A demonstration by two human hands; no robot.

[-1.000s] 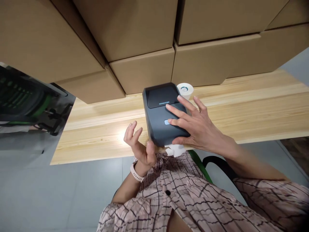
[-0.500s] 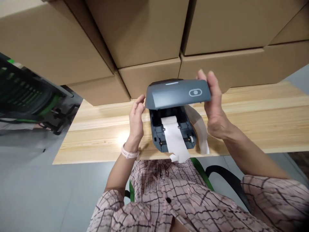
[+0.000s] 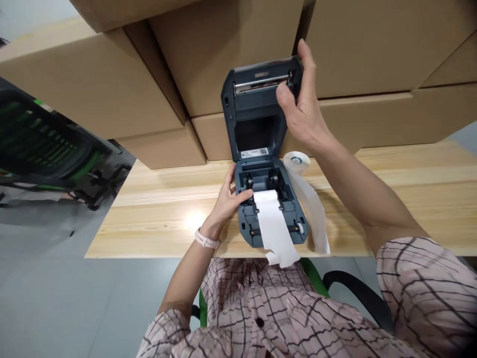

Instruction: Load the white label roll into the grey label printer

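A dark grey label printer [image 3: 274, 226] stands at the near edge of a wooden table [image 3: 391, 199]. Its lid [image 3: 253, 107] is swung fully up. My right hand [image 3: 301, 107] grips the lid's upper right corner, fingers wrapped on it. My left hand [image 3: 229, 199] rests on the printer's left side, its fingertips at the left roll holder. A strip of white paper [image 3: 276, 231] runs out of the open bay and over the front edge. A second white paper roll [image 3: 297, 160] lies just right of the printer, its tail [image 3: 315, 214] trailing toward me.
Stacked cardboard boxes [image 3: 112, 94] fill the back of the table, right behind the printer. A black and green chair [image 3: 40, 149] stands at the left on the grey floor. My own chair's arm [image 3: 350, 286] shows below the table edge.
The printer was closed with my right hand on top. The lid came open and my right hand has raised it fully upright. My left hand moved onto the printer's left side.
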